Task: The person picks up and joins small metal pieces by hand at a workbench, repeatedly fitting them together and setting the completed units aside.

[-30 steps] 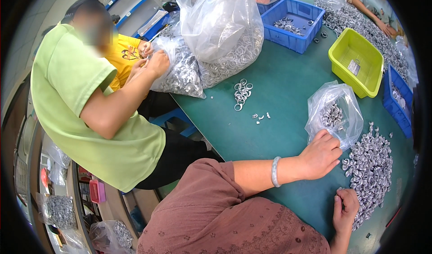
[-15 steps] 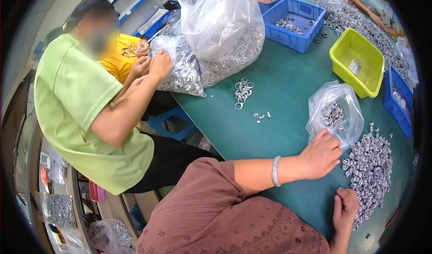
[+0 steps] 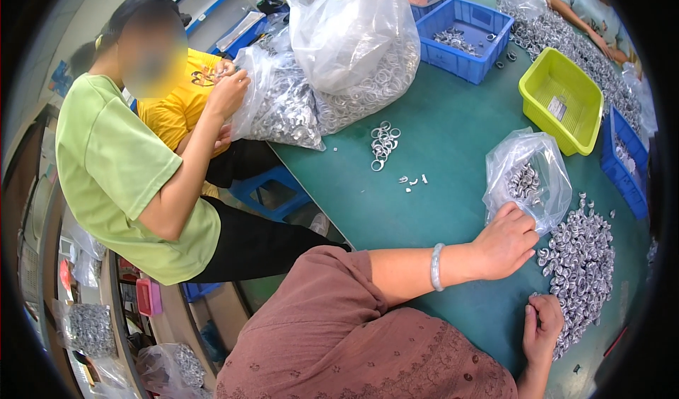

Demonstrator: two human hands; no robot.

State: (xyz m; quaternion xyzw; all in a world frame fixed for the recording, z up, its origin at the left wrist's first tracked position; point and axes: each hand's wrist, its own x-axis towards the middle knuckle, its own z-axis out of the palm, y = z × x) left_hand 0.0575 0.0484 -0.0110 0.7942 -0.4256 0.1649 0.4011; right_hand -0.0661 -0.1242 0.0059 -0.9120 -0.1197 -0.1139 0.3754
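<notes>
My left hand (image 3: 503, 242), with a pale bangle (image 3: 436, 267) on its wrist, is closed at the near edge of a clear plastic bag (image 3: 501, 160). Its fingers are curled and hide whatever they hold. Inside the bag lies a cluster of small silver ring-like metal pieces (image 3: 524, 180). My right hand (image 3: 544, 323) rests closed against the near left side of a big heap of small curved silver metal pieces (image 3: 578, 261). Thumb and fingers come together there, and a tiny object at their tips is too small to name.
Beyond the bag stands a yellow-green basin (image 3: 562, 84). Blue bins (image 3: 463, 45) with metal parts stand at the back and right. Loose silver rings (image 3: 383, 144) lie mid-table. Large plastic sacks (image 3: 353, 53) fill the back left. A person in green (image 3: 120, 166) works at the left.
My hands have hardly moved. At the left, the person in green has shifted, with head and arm in a different position by the sack.
</notes>
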